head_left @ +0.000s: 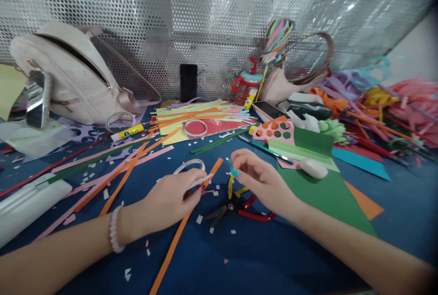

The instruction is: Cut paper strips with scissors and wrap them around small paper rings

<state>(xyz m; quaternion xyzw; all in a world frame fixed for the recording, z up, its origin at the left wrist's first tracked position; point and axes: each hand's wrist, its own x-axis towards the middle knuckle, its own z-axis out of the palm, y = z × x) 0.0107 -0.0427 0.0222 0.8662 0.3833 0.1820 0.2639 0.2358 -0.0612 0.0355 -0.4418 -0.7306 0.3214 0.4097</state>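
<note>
Head view, left to right: a bag [65, 74] leans on the mesh wall, out of the way, and paper strips [130, 167] fan across the blue table [273, 263]. The left hand [171, 201] pinches a tape roll [189, 166], its loose end drawn toward the right. The right hand [262, 181] nips a small teal piece [234, 172] at its fingertips, close to that end. Red scissors [244, 208] lie just beneath, within reach. Green paper [325, 199] sits to the right.
</note>
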